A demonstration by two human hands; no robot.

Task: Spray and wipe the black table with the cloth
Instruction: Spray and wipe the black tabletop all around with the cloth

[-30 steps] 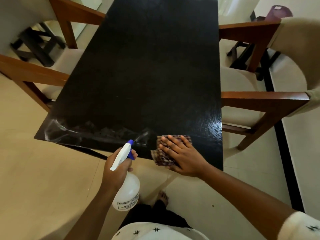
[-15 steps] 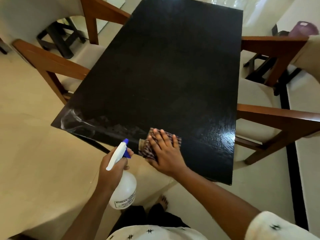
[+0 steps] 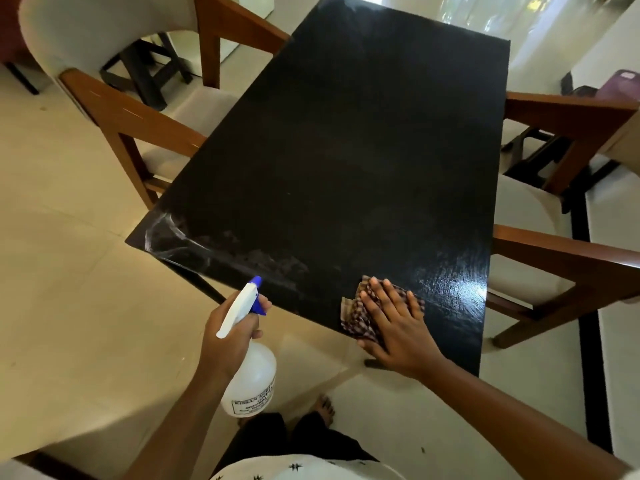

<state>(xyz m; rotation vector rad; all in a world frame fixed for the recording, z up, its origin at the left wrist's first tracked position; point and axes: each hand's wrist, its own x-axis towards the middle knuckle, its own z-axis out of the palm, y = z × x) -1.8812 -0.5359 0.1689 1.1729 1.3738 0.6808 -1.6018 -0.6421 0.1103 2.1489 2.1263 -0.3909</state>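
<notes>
The black table [image 3: 363, 150] fills the middle of the view, with misty wet streaks along its near left edge and a shine at the near right. My right hand [image 3: 394, 323] lies flat on a checked brown cloth [image 3: 356, 317], pressing it onto the table's near edge. The cloth shows to the left of and beyond my fingers. My left hand [image 3: 228, 334] grips a white spray bottle [image 3: 251, 372] with a blue nozzle, held upright in front of the table, its nozzle pointing at the tabletop.
Wooden chairs with cream seats stand on both sides: one at the left [image 3: 138, 123], two at the right [image 3: 568, 265]. Pale floor tiles run around the table. My bare foot [image 3: 323, 408] stands just below the near edge.
My right hand and cloth slid left along the near edge, then back to the right. The view has shifted, so the table sits further right. The bottle stays in my left hand.
</notes>
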